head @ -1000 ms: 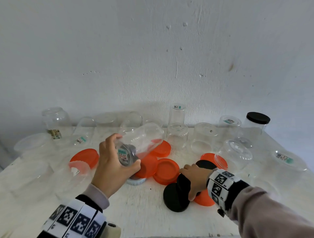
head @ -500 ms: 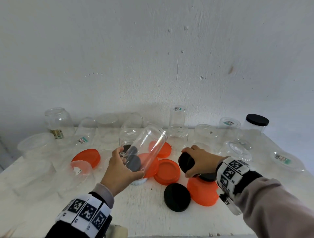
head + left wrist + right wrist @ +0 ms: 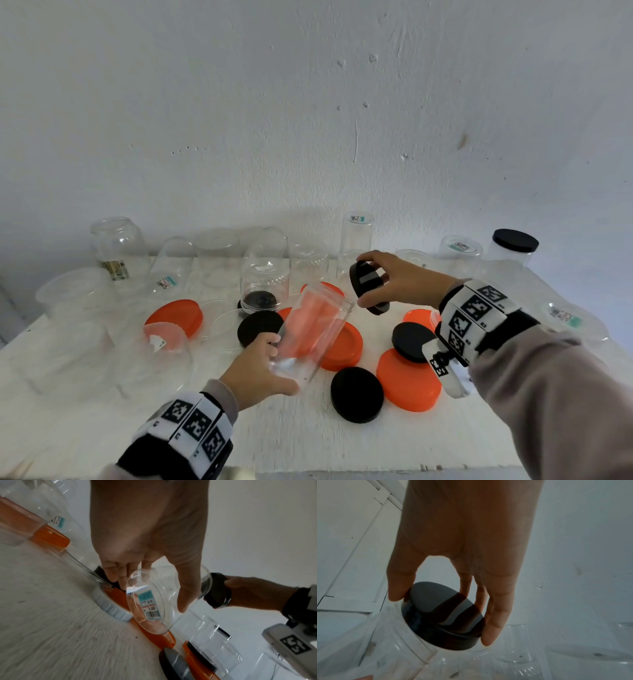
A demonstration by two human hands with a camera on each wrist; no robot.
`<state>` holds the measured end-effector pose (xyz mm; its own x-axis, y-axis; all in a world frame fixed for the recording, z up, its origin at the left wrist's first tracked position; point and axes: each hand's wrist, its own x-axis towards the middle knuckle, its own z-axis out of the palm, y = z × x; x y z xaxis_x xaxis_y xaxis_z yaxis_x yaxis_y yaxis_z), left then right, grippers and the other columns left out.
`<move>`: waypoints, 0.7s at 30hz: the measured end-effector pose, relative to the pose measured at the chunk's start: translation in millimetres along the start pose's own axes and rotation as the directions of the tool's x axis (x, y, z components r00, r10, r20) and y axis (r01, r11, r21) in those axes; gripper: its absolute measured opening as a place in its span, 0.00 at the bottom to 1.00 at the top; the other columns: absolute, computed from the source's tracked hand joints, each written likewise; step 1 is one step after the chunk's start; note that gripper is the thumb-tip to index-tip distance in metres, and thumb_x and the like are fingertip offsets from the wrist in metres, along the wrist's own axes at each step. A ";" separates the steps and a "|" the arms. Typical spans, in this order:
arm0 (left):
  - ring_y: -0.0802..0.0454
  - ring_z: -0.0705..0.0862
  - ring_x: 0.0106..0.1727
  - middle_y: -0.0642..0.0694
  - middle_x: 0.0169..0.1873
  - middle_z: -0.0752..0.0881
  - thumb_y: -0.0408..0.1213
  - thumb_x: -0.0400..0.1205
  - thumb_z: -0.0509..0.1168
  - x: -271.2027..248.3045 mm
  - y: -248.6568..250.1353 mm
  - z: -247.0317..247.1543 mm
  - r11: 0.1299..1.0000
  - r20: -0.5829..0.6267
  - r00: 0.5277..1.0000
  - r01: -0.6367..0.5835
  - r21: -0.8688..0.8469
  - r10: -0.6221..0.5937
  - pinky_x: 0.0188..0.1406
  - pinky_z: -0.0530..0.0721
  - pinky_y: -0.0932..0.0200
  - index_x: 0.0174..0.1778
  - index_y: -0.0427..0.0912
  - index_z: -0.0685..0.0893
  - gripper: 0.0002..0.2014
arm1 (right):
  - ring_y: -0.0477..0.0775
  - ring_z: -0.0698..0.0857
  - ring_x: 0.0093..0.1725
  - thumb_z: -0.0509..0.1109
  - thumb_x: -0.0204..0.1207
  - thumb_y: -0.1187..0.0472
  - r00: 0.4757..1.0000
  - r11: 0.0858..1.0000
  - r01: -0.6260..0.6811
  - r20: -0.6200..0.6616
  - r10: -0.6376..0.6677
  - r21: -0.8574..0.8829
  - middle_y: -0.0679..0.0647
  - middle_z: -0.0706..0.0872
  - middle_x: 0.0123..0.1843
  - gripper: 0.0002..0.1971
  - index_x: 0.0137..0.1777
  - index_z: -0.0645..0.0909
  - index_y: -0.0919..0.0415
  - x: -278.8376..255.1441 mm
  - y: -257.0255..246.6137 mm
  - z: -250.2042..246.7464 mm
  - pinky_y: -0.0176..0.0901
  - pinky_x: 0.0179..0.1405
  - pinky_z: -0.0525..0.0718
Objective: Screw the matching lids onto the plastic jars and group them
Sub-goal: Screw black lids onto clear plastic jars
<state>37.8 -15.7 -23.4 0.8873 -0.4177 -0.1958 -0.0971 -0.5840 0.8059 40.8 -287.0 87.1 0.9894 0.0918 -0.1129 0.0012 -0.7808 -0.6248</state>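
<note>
Left hand tilts clear jar, mouth toward black lid.

Left-wrist view: motion-blurred table; price sticker on held jar partly unreadable.

Both wrists: white bands printed with black square fiducial markers, over black cuffs. Grey-beige long sleeves. White camera unit under right wrist.
</note>
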 end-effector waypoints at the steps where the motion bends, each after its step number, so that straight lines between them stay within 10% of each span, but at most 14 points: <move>1: 0.55 0.74 0.62 0.48 0.62 0.72 0.49 0.52 0.74 0.6 -0.1 2.1 1.000 0.015 1.000 0.004 0.016 -0.005 0.51 0.72 0.72 0.73 0.44 0.62 0.51 | 0.51 0.77 0.64 0.81 0.65 0.49 1.000 1.000 0.010 0.006 -0.009 -0.007 0.49 0.72 0.67 0.39 0.74 0.65 0.45 0.2 -2.4 0.3 0.45 0.62 0.78; 10: 0.55 0.71 0.63 0.49 0.64 0.68 0.42 0.63 0.81 9.3 -4.5 20.5 0.979 0.028 0.999 -0.039 0.202 0.034 0.59 0.71 0.66 0.68 0.47 0.61 0.44 | 0.45 0.73 0.64 0.80 0.67 0.50 0.984 0.987 0.107 0.155 -0.089 -0.116 0.42 0.71 0.65 0.41 0.78 0.64 0.46 -4.2 -31.1 7.4 0.30 0.51 0.73; 21: 0.53 0.68 0.73 0.49 0.71 0.67 0.38 0.63 0.82 16.1 -6.5 27.0 0.988 0.076 0.997 -0.040 0.151 0.029 0.72 0.72 0.54 0.76 0.49 0.58 0.50 | 0.50 0.69 0.71 0.80 0.67 0.49 0.952 0.947 0.158 0.297 -0.071 -0.280 0.44 0.69 0.69 0.42 0.80 0.64 0.47 -3.3 -57.8 18.9 0.48 0.72 0.73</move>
<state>40.5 -37.5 -46.9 0.8474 -0.4859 -0.2140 -0.1998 -0.6653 0.7194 34.7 -230.5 108.9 0.8988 0.3263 -0.2928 0.1980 -0.8980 -0.3928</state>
